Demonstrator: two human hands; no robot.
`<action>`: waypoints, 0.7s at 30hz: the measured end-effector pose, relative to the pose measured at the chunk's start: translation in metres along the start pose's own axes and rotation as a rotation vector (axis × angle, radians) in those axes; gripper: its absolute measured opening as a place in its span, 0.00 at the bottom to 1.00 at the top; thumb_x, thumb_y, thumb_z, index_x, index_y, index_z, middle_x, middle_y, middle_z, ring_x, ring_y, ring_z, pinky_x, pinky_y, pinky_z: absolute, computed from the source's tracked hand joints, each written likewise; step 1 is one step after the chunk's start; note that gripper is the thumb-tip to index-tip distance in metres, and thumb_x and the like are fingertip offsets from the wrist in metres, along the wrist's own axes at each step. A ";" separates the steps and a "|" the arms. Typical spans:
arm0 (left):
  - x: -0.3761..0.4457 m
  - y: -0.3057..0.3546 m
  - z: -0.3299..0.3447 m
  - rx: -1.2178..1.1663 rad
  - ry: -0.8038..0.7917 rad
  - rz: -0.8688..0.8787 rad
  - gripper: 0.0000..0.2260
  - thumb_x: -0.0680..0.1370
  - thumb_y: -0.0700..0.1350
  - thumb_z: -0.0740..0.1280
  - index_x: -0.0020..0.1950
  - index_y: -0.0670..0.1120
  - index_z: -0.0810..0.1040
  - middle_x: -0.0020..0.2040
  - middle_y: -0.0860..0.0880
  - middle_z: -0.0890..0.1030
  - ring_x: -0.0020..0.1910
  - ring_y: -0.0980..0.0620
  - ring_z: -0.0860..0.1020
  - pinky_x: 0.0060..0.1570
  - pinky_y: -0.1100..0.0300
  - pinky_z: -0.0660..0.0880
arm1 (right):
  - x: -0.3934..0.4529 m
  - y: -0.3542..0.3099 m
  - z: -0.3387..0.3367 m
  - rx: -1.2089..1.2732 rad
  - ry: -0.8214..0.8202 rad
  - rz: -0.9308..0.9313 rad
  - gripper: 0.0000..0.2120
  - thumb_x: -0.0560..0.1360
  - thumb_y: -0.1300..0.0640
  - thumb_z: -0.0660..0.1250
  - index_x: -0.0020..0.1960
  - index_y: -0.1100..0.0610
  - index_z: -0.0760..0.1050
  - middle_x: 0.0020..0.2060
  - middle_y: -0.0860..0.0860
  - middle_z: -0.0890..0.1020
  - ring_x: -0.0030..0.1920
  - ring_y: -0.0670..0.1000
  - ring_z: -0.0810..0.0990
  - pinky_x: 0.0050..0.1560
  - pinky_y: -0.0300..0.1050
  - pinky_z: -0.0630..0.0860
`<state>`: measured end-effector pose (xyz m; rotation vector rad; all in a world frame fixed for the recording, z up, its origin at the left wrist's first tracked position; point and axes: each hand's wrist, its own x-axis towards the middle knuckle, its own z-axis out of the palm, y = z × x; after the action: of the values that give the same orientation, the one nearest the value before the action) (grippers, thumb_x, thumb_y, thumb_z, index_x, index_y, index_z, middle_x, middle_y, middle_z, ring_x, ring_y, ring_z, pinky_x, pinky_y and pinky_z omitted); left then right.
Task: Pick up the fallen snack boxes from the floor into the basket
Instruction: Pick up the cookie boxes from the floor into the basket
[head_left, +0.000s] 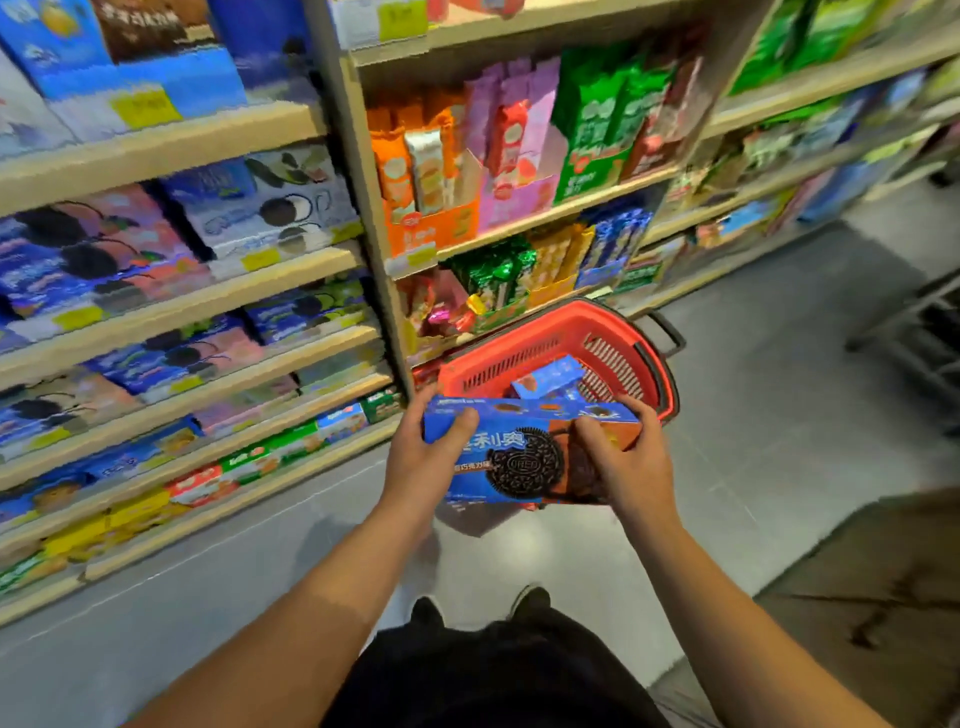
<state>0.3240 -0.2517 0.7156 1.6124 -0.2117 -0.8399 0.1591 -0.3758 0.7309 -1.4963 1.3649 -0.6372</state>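
Shelving (197, 306): one long run of pale, flat-edged tiers along the left and far side, stocked with glossy cartons and foil packs; the count is too blurred to give. Floor (779, 415): smooth grey tiles.

Basket (613, 332): one, red moulded plastic with slotted walls and a dark handle, on the floor beside the shelving, just beyond the hands. One small blue box (550, 376) lies inside it.

Snack box (524, 457): one, flat rectangular blue card carton printed with a dark round biscuit, held above the near rim of the basket.

Left hand (421, 457): grips the carton's left end, thumb across the front. Right hand (628, 457): grips the right end, fingers curled over the top edge.
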 end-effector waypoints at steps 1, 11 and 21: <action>0.000 0.001 0.012 0.007 -0.022 0.001 0.22 0.71 0.53 0.73 0.64 0.59 0.73 0.57 0.55 0.79 0.51 0.54 0.81 0.55 0.50 0.78 | 0.002 0.003 -0.009 0.004 0.027 0.009 0.22 0.71 0.50 0.75 0.61 0.48 0.71 0.46 0.36 0.75 0.46 0.43 0.77 0.50 0.39 0.68; 0.022 -0.014 0.133 0.126 -0.163 -0.020 0.20 0.74 0.52 0.72 0.64 0.63 0.72 0.61 0.53 0.79 0.54 0.54 0.81 0.54 0.53 0.79 | 0.075 0.050 -0.096 0.072 0.113 0.113 0.29 0.63 0.41 0.74 0.61 0.47 0.73 0.50 0.41 0.80 0.50 0.44 0.80 0.57 0.46 0.76; 0.024 -0.040 0.287 0.089 0.022 -0.149 0.27 0.68 0.58 0.73 0.66 0.61 0.73 0.62 0.56 0.75 0.57 0.51 0.79 0.54 0.47 0.78 | 0.197 0.092 -0.201 -0.028 -0.062 0.165 0.23 0.70 0.49 0.75 0.62 0.47 0.71 0.50 0.47 0.80 0.47 0.47 0.79 0.47 0.39 0.71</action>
<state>0.1505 -0.4809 0.6717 1.7358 -0.1159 -0.9375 -0.0097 -0.6141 0.6820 -1.3972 1.4375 -0.4659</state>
